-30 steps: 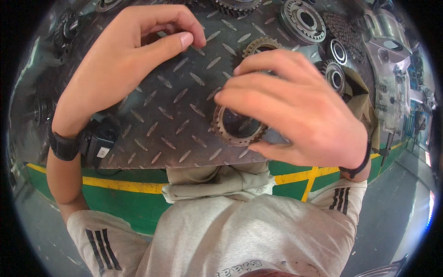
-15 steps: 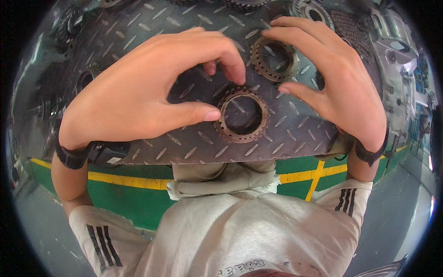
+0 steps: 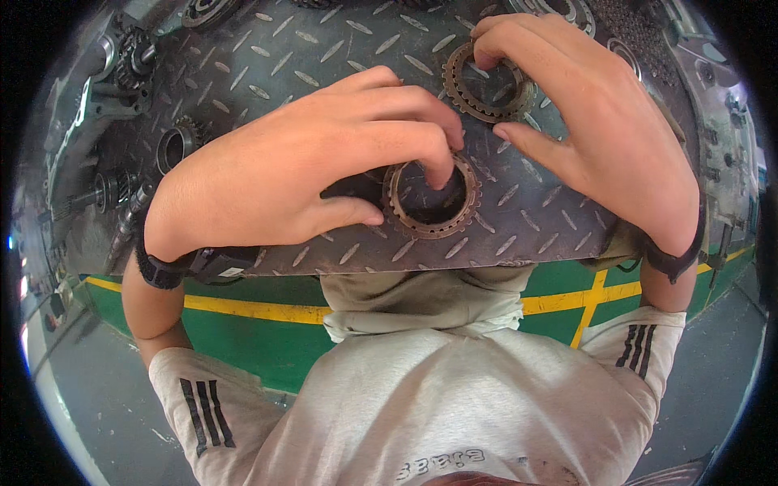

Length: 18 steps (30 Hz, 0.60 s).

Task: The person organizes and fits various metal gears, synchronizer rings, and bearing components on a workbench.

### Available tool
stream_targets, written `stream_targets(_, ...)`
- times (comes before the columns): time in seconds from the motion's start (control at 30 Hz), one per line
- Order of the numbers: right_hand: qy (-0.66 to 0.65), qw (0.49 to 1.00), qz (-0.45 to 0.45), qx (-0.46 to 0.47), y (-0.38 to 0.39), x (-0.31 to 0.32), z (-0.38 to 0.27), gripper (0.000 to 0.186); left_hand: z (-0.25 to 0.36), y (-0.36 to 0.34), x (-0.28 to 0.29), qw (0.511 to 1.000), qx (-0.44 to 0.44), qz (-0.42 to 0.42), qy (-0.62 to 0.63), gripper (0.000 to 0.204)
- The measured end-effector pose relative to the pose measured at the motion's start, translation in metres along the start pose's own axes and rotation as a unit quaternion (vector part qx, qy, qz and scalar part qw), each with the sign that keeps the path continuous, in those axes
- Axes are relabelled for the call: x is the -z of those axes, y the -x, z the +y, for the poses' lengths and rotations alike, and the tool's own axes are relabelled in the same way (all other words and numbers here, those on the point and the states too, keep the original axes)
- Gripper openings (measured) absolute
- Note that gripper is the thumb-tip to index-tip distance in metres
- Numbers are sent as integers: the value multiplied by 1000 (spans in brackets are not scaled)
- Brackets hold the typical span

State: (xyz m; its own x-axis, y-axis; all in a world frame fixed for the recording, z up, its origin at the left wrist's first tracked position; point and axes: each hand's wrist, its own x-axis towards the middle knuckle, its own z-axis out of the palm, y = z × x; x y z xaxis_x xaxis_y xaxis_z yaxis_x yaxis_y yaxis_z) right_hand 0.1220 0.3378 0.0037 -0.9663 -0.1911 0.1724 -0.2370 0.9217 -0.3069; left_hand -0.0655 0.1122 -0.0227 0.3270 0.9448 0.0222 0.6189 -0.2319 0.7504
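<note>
Two brown toothed metal rings lie flat on the dark tread-plate tabletop [image 3: 340,257]. My left hand [image 3: 300,162] arches over the near ring [image 3: 438,232], its index fingertip above the ring's hole. Its thumb points at the left rim, apart from the fingers, and the hand holds nothing. Farther off and to the right, my right hand [image 3: 596,121] reaches over the other ring [image 3: 463,95]. Bent fingers hang over that ring's far right side, and the thumb rests by its near edge with a wide gap between. Whether the fingertips touch either ring I cannot tell.
Gear parts [image 3: 177,147] and a toothed shaft [image 3: 105,190] lie at the left. A bearing-like ring [image 3: 207,10] sits at the far edge, with another ring [image 3: 571,14] behind my right hand. A grey metal housing [image 3: 725,105] stands at the right.
The view has shifted slightly. My left fingers have moved from the near ring's far rim to over its hole. My right fingers have bent down over the far ring.
</note>
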Motion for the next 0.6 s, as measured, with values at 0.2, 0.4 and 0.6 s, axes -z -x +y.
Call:
stream_targets(0.2,3,999,-44,-9,-1,1,0,58,3,-2,1,1000,-24,6,-19,49)
stream_targets(0.4,7,998,-69,-9,-3,16,-10,58,6,-1,1,999,-1,-42,-10,41)
stream_targets(0.6,-138,989,-19,46,10,-2,29,55,7,-3,3,999,-24,22,-5,37)
